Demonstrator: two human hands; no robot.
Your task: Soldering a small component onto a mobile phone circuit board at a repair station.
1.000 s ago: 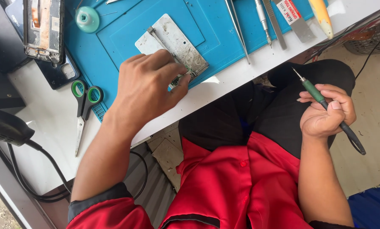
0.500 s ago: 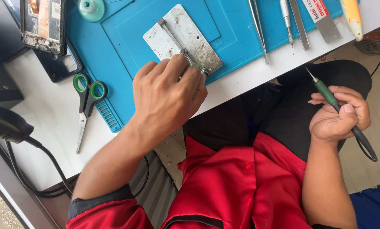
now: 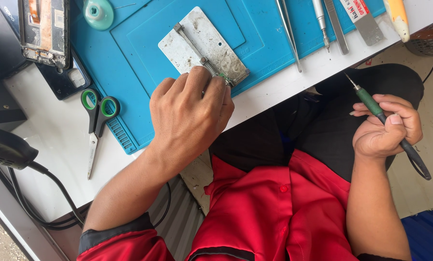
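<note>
Blue mat point(image 3: 129, 58) under my left hand point(image 3: 190, 116), whose fingers pinch a tiny board point(image 3: 224, 77) on the clamp plate point(image 3: 202, 46), while my right hand point(image 3: 383, 130) grips the iron point(image 3: 376, 108) over my lap, whose hot tip might burn my trousers if my wrist sags.

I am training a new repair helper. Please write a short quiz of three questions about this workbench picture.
1. True or false: the right hand holds the scissors.
2. What does the left hand touch? A) metal holder plate B) tweezers C) opened phone
3. What colour is the work mat?

Key
1. False: it holds a green-handled iron, off the table.
2. A
3. Blue
</note>
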